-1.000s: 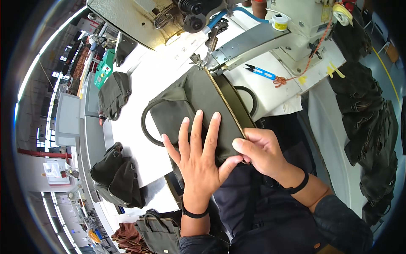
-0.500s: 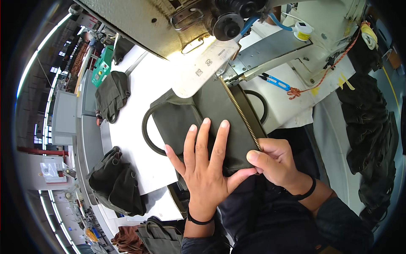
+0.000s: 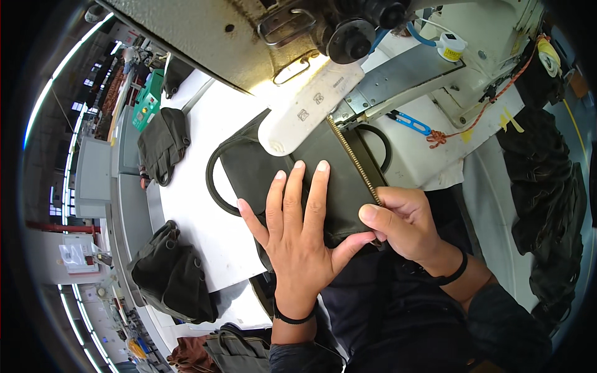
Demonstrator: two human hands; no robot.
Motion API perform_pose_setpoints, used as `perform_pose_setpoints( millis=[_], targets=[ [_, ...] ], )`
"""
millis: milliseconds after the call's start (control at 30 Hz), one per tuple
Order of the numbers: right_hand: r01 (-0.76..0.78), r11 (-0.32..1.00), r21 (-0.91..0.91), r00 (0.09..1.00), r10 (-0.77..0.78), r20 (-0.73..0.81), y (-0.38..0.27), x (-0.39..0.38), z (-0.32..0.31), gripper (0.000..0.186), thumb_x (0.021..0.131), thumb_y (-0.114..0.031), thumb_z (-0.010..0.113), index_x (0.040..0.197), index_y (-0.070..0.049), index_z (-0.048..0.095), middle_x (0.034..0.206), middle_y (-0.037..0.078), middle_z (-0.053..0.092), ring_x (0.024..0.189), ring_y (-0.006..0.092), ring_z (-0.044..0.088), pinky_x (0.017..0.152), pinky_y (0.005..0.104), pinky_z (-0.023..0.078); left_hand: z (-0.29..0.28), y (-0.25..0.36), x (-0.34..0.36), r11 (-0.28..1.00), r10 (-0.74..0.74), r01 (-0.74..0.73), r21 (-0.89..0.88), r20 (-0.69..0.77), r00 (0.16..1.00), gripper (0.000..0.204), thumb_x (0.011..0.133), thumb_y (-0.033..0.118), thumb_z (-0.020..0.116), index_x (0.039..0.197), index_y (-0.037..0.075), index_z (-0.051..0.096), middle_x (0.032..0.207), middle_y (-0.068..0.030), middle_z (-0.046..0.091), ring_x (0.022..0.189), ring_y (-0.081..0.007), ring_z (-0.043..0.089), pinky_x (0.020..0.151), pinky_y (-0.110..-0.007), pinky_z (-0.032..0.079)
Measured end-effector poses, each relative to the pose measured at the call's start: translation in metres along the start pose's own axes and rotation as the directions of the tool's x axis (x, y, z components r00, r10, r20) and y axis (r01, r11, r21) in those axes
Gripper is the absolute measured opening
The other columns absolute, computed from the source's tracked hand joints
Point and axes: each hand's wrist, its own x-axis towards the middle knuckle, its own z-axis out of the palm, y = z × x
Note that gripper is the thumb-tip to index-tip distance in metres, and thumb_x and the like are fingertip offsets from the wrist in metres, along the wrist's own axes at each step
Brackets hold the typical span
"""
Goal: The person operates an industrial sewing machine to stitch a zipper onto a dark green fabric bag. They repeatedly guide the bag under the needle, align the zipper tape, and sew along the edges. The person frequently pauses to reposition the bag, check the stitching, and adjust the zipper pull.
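Observation:
A dark olive bag (image 3: 249, 165) lies under the sewing machine (image 3: 354, 43), its looped handles showing on both sides. Along its right part runs a brass-toothed zipper (image 3: 356, 163), whose far end goes in beneath the machine's head. My left hand (image 3: 298, 230) rests flat on the bag with the fingers spread. At the zipper's near end, my right hand (image 3: 401, 224) pinches the bag's edge between thumb and fingers. A pale elongated plate (image 3: 305, 112) on the machine hides the stitching spot.
Blue thread snips (image 3: 410, 123) on an orange cord lie right of the machine arm, near a small white bottle (image 3: 450, 47). More dark bags (image 3: 171, 273) stand along the white table (image 3: 217, 255) at left. Dark fabric pieces (image 3: 541, 205) hang at far right.
The bag and both hands have shifted slightly away from me, toward the machine, with the hold unchanged. My view has moved a little, so the machine sits somewhat farther right.

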Motion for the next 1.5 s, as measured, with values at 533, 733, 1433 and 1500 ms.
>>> perform_pose_setpoints(
  millis=[533, 733, 1433, 1500],
  targets=[
    [0.040, 0.999, 0.002, 0.999, -0.040, -0.008, 0.003, 0.051, 0.000, 0.033, 0.103, -0.017, 0.066, 0.072, -0.007, 0.059, 0.063, -0.005, 0.051, 0.058, 0.0014, 0.044, 0.051, 0.0228, 0.033, 0.021, -0.027, 0.034, 0.999, 0.030, -0.032, -0.027, -0.094, 0.995, 0.086, 0.094, 0.076, 0.053, 0.151, 0.011, 0.057, 0.146, -0.0112, 0.062, 0.140, -0.0345, 0.051, 0.126, -0.062, 0.005],
    [0.066, 0.997, -0.035, 0.997, -0.067, -0.030, 0.004, 0.070, 0.000, 0.036, 0.103, -0.018, 0.066, 0.070, -0.007, 0.058, 0.062, -0.005, 0.051, 0.057, 0.0012, 0.043, 0.050, 0.0224, 0.034, 0.027, -0.039, 0.050, 0.996, 0.068, -0.075, -0.048, -0.131, 0.989, 0.081, 0.094, 0.069, 0.060, 0.149, 0.010, 0.059, 0.141, -0.0121, 0.064, 0.136, -0.0356, 0.053, 0.125, -0.061, 0.011],
    [0.063, 0.960, -0.272, 0.993, -0.088, -0.081, -0.009, 0.092, 0.006, 0.030, 0.105, -0.019, 0.063, 0.082, -0.002, 0.070, 0.070, -0.001, 0.060, 0.065, 0.0052, 0.053, 0.064, 0.0230, 0.046, 0.055, -0.030, 0.051, 0.870, 0.086, -0.309, -0.384, -0.498, 0.863, 0.046, 0.084, 0.011, 0.079, 0.128, 0.010, 0.065, 0.129, -0.0083, 0.070, 0.121, -0.0267, 0.066, 0.114, -0.050, 0.041],
    [0.075, 0.966, -0.247, 0.993, -0.096, -0.071, -0.009, 0.089, 0.006, 0.032, 0.107, -0.022, 0.061, 0.084, -0.001, 0.070, 0.072, 0.000, 0.062, 0.069, 0.0066, 0.057, 0.070, 0.0244, 0.050, 0.054, -0.028, 0.050, 0.894, 0.068, -0.270, -0.356, -0.488, 0.870, 0.041, 0.085, 0.012, 0.077, 0.124, 0.008, 0.064, 0.127, -0.0081, 0.069, 0.117, -0.0263, 0.065, 0.110, -0.048, 0.042]
  ],
)
